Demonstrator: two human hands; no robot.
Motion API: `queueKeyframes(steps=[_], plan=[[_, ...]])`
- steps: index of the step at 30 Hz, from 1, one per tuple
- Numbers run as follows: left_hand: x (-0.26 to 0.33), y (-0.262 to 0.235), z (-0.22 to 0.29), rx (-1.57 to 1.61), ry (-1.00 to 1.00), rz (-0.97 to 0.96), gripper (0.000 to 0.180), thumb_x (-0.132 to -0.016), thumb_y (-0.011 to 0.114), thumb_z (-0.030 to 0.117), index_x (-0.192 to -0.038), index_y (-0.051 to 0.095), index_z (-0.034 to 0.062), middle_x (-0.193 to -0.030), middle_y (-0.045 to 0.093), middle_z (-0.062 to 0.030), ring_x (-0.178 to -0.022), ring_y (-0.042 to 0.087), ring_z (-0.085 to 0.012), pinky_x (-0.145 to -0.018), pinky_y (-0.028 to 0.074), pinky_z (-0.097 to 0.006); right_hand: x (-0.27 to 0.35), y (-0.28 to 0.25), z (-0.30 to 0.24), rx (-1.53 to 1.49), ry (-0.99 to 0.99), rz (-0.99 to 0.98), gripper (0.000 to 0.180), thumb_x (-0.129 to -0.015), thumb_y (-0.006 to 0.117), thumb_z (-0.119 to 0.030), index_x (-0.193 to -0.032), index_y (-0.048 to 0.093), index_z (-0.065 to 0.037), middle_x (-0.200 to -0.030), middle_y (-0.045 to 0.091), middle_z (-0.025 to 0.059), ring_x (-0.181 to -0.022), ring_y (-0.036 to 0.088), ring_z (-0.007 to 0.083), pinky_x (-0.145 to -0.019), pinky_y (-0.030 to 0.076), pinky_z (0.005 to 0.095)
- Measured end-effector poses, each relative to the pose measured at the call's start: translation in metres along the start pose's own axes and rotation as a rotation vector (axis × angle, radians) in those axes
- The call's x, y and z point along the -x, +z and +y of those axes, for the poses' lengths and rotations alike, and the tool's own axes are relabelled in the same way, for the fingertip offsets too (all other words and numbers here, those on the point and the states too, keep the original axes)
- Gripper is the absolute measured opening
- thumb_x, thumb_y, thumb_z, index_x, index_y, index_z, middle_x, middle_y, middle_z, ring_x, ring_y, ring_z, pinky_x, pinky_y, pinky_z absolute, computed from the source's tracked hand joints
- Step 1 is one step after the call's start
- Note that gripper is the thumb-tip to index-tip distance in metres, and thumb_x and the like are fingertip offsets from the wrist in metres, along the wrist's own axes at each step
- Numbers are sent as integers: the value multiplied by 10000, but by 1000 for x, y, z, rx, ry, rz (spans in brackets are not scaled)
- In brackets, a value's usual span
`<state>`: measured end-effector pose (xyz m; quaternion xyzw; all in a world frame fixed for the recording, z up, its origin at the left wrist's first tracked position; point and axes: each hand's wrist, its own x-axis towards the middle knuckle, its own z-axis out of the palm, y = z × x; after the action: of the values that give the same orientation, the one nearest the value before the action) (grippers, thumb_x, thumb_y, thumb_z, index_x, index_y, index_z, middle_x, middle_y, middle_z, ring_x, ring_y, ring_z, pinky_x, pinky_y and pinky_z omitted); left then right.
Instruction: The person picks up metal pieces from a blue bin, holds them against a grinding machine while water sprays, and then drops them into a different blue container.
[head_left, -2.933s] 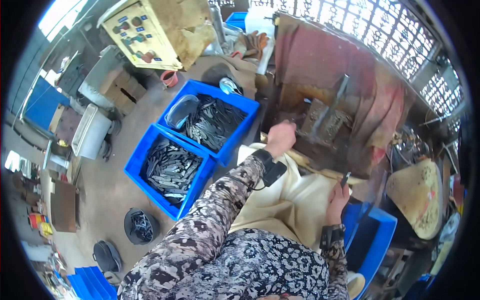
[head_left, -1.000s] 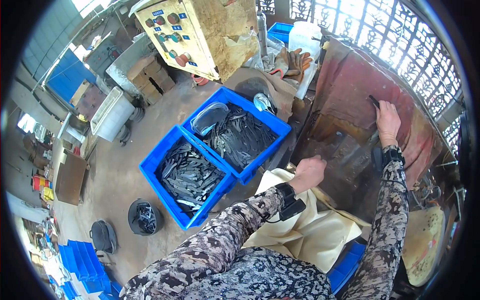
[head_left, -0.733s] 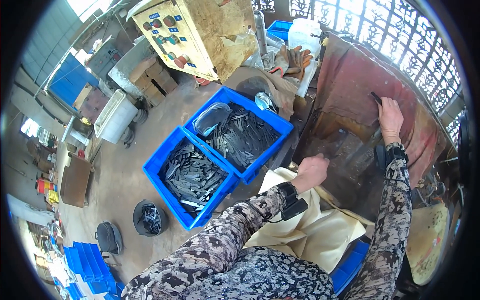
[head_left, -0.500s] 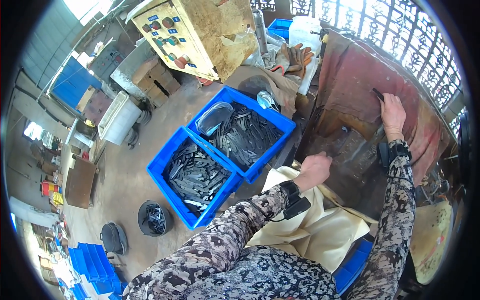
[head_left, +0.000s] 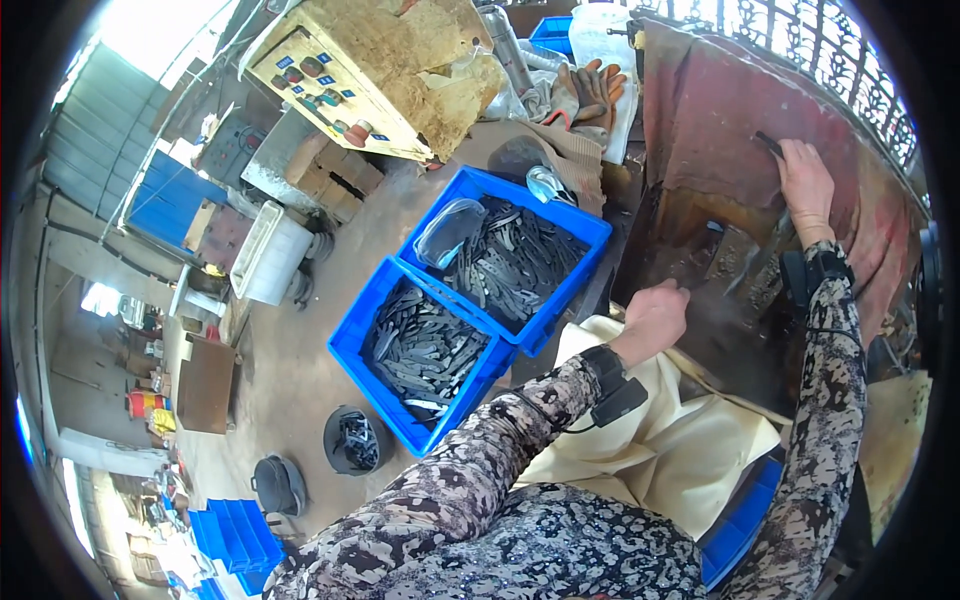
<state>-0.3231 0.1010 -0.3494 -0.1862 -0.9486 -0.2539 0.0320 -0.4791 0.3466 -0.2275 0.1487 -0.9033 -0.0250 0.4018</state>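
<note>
My right hand [head_left: 806, 188] pinches one end of a small dark metal strip [head_left: 768, 144], held in front of the reddish-brown cloth cover [head_left: 710, 110]. My left hand [head_left: 656, 316] is closed at the near-left side of a dark, wet-looking metal trough [head_left: 735, 325]; whatever its fingers hold, if anything, is hidden. Pale cream sheeting [head_left: 650, 450] lies below the left wrist, over my lap. To the left, a blue bin [head_left: 350, 345] and a second blue bin [head_left: 597, 235] hold many dark flat metal strips. A clear plastic container [head_left: 450, 232] rests on the strips in the farther bin.
A worn cream control box [head_left: 380, 80] with buttons stands beyond the bins. Orange-and-grey work gloves [head_left: 590, 95] lie to its right. Left of the bins, a dark bucket [head_left: 357, 440] holds metal pieces, near a dark rounded container [head_left: 277, 485] and stacked blue crates [head_left: 235, 540].
The view has turned slightly, shifting the bins and floor rightward in the picture. Both hands appear a little higher and farther right. The right hand still holds the metal strip.
</note>
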Motion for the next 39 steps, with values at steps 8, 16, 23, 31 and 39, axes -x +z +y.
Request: queueKeyframes(steps=[8, 16, 23, 31, 39], plan=[[1, 3, 0, -25, 2, -19, 181, -751, 515, 57, -856, 663, 70, -895, 615, -143, -861, 632, -311, -729, 520, -397, 3, 1, 1, -38, -3, 9, 133, -842, 601, -138, -962, 550, -110, -893, 569, 55, -895, 568, 261, -739, 490, 370], [0, 3, -1, -36, 19, -16, 188, -751, 514, 56, -863, 665, 71, -896, 615, -138, -869, 630, -308, -731, 520, -399, 3, 1, 3, -54, -1, 18, 123, -848, 597, -141, -958, 552, -108, -885, 569, 60, -883, 571, 261, -731, 489, 368], [2, 3, 1, -28, -5, -22, 194, -751, 514, 54, -866, 668, 77, -901, 617, -135, -876, 630, -305, -737, 520, -398, 4, 1, 2, -50, 0, 9, 112, -855, 595, -144, -954, 556, -110, -882, 575, 59, -875, 572, 263, -727, 487, 368], [1, 4, 0, -23, 0, -10, 194, -752, 516, 56, -867, 671, 79, -903, 620, -136, -881, 630, -305, -746, 519, -399, 4, 2, 3, -58, 22, 16, 114, -869, 592, -176, -956, 560, -111, -879, 589, 60, -870, 582, 264, -723, 487, 372], [1, 3, -2, -11, -16, 1, 169, -751, 527, 76, -843, 669, 80, -893, 619, -137, -874, 632, -314, -750, 515, -406, 0, -1, -2, -2, 42, -26, 133, -889, 601, -237, -933, 563, -117, -803, 596, 77, -809, 596, 274, -675, 485, 392]])
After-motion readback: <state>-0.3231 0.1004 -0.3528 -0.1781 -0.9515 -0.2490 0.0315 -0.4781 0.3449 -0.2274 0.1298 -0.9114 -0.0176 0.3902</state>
